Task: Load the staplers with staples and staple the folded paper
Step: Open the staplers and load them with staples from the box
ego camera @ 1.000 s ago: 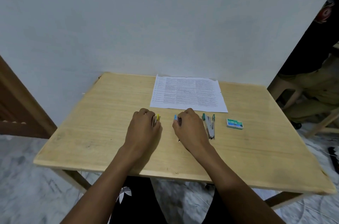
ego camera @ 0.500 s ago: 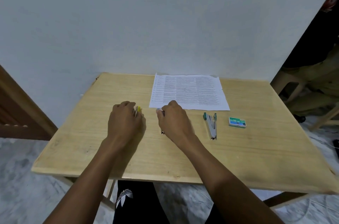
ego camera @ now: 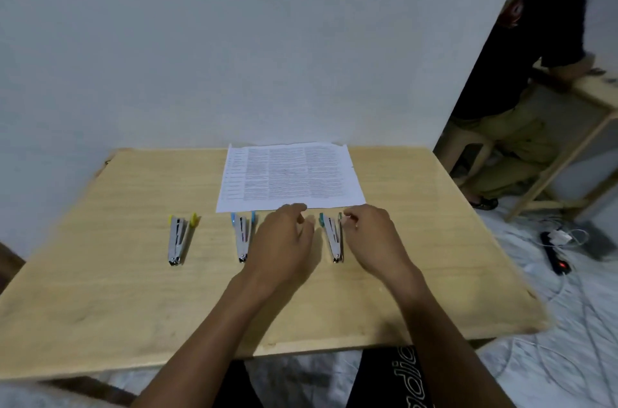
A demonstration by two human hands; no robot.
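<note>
Illumination: dim, diffuse, cool overhead light. Soft shadows fall beside both hands on the surface [ego camera: 100, 274]. Slight motion blur overall. Wide-angle distortion bends the frame edges. No glare.

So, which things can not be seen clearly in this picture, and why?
- Staple box: not visible in the head view; possibly under the right hand.
- Blue stapler: its right side is covered by the left hand.
- Staples inside the yellow stapler or the green stapler: too small to tell.
- Text on the paper: too small and blurred to read.
</note>
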